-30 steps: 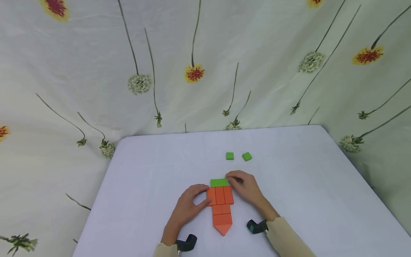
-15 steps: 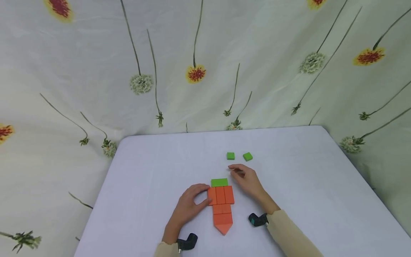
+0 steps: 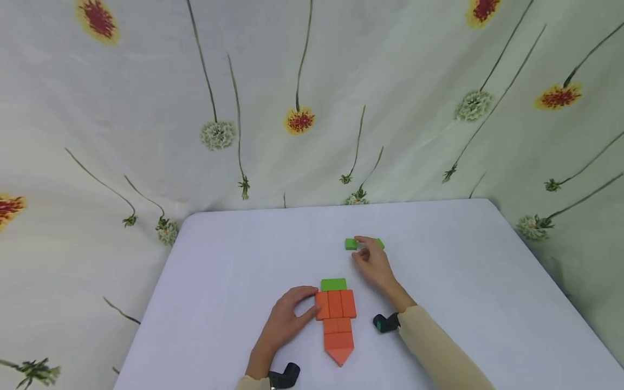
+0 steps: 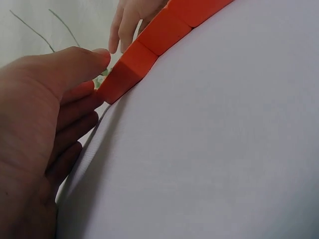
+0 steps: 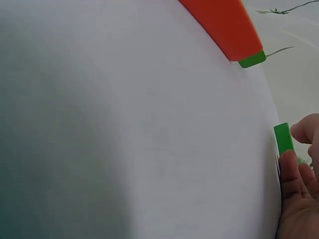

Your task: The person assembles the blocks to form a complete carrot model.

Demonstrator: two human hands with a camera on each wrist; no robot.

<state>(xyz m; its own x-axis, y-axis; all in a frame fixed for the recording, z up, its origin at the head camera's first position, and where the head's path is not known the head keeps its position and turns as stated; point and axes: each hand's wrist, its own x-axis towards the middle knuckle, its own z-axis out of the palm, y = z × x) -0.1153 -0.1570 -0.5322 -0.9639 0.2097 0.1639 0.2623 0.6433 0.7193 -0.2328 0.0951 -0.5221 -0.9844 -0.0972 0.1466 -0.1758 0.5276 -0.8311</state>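
Flat orange blocks (image 3: 335, 304) lie edge to edge on the white table, with a pointed orange block (image 3: 339, 356) at the near end and a green strip (image 3: 333, 284) along the far end. My left hand (image 3: 286, 319) rests at the left side of the upper orange row, index fingertip by its far corner and thumb lower down. Farther back, my right hand (image 3: 376, 264) reaches over two small green blocks, thumb and index finger spread apart. The left green block (image 3: 350, 244) shows beside the index fingertip; the right green block (image 3: 381, 244) is mostly hidden behind the hand.
The white tabletop (image 3: 234, 254) extends to both sides of the blocks. Behind its back edge hangs a pale cloth (image 3: 414, 81) printed with flowers. A small dark wrist camera (image 3: 386, 323) sits at the right cuff, another dark wrist camera (image 3: 285, 375) at the left.
My right hand has moved from beside the green strip away from me, up to the two small green blocks. The left hand stays by the orange row; the head view has tilted slightly.
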